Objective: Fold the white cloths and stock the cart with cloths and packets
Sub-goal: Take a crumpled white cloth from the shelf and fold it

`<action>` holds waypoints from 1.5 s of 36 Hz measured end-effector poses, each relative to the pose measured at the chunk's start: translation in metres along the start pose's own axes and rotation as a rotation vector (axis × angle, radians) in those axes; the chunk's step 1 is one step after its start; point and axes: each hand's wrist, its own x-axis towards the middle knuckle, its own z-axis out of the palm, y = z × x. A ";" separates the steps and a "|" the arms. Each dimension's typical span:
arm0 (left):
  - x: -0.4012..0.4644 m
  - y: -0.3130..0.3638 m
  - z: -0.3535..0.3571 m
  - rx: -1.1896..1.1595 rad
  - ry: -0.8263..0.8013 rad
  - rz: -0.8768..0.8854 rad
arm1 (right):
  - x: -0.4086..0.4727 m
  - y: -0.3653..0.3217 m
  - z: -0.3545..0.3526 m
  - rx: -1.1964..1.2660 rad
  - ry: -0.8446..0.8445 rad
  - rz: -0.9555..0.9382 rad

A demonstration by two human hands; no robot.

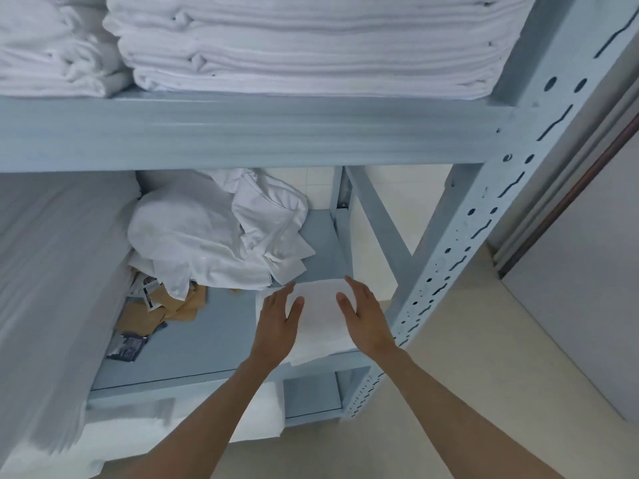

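Now: both hands flat on one folded cloth

Two hands work at the middle shelf [221, 344] of a grey-blue rack [460, 243]. The left hand [278, 326] and right hand [366, 319] lie with straight, relaxed fingers on the two sides of one folded white cloth [320, 312], gripping nothing. That cloth sits at the shelf's front right corner. Behind it lies one crumpled heap of white cloths [214, 233]. Several brown and dark packets [152, 316] lie to the left, partly under the heap. Above, the upper shelf holds two stacks of folded linen [304, 46].
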 end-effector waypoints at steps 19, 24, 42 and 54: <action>-0.196 0.071 -0.045 -0.505 0.306 -0.136 | -0.166 -0.018 -0.066 0.627 -0.024 0.095; -0.222 0.083 -0.055 -0.529 0.314 -0.148 | -0.183 -0.029 -0.080 0.619 0.009 0.090; -0.249 0.091 -0.069 -0.539 0.259 -0.148 | -0.208 -0.041 -0.094 0.642 0.141 0.094; -0.221 0.084 -0.054 -0.590 0.333 -0.334 | -0.177 -0.006 -0.112 0.596 0.038 0.182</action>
